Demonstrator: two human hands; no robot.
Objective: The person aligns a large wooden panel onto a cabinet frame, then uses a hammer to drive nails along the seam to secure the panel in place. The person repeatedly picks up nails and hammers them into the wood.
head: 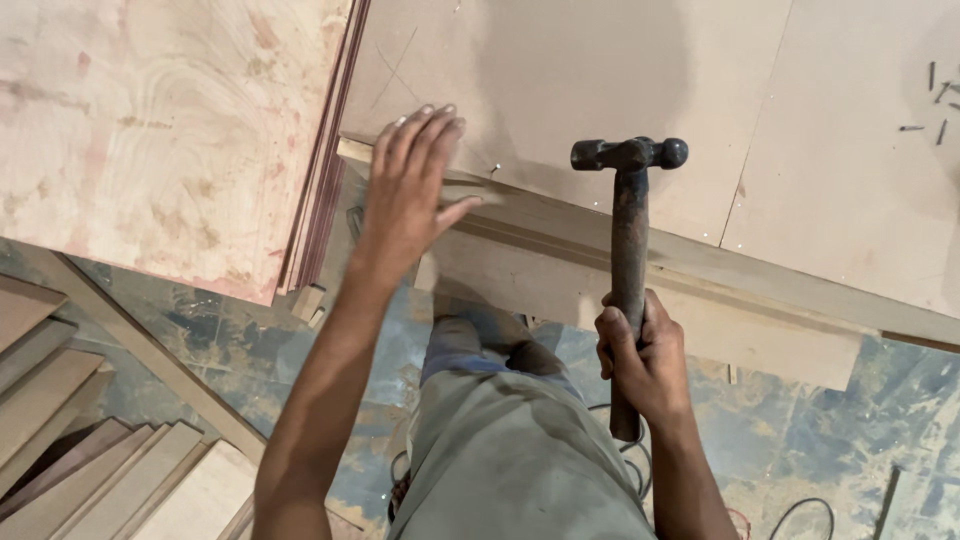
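My right hand (pixel 640 355) grips the dark handle of a ball-peen hammer (pixel 629 215), whose black head is raised over the edge of a large pale fibreboard panel (pixel 600 80). My left hand (pixel 410 180) rests flat with fingers spread on the near left corner of that panel, thumb along its edge strip (pixel 560 225). A small nail (pixel 495 168) sticks up from the panel just right of my left fingers.
A stack of reddish plywood sheets (pixel 160 130) lies at the left. Wooden planks (pixel 70 440) are piled at the lower left. Loose nails (pixel 935 100) lie on the panel at the far right. A cable (pixel 800 515) runs over the stained floor.
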